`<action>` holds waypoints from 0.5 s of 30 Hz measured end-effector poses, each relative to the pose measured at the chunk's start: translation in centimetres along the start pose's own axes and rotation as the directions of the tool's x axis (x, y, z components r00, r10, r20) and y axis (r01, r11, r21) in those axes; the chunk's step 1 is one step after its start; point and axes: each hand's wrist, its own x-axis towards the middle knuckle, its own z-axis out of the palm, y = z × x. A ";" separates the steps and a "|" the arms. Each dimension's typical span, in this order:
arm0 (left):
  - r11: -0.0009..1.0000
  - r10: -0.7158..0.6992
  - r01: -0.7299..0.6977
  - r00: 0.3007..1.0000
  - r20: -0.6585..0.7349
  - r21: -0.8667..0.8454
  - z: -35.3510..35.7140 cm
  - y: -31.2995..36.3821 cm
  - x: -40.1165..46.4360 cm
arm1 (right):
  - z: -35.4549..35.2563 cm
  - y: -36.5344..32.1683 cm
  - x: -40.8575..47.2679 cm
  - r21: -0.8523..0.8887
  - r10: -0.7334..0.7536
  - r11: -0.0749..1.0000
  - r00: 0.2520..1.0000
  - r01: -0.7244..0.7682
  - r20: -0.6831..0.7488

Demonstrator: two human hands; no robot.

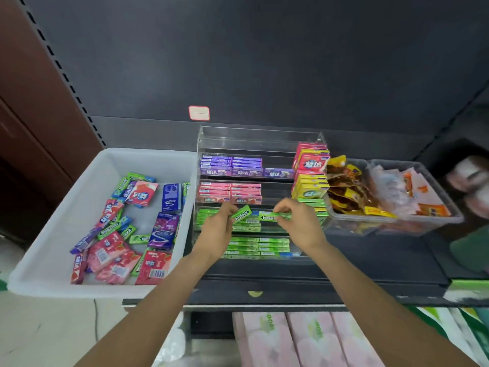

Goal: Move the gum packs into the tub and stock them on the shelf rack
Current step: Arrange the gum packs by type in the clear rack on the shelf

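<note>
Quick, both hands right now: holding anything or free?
Left hand: pinching a green Doublemint pack, tilted, in front of the clear rack.
Right hand: pinching a second green Doublemint pack, held level.

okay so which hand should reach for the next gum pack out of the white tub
The left hand, probably. The white tub sits directly to its left, while the right hand is over the far side of the acrylic rack. Each hand pinches a green Doublemint pack, so the left must place its pack first.
</note>
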 end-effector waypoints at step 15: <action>0.948 -0.064 0.108 0.986 0.153 -0.298 2.0 0.4 2.2 | 1.9 1.6 1.7 -0.334 -0.068 0.933 0.976 0.136 0.209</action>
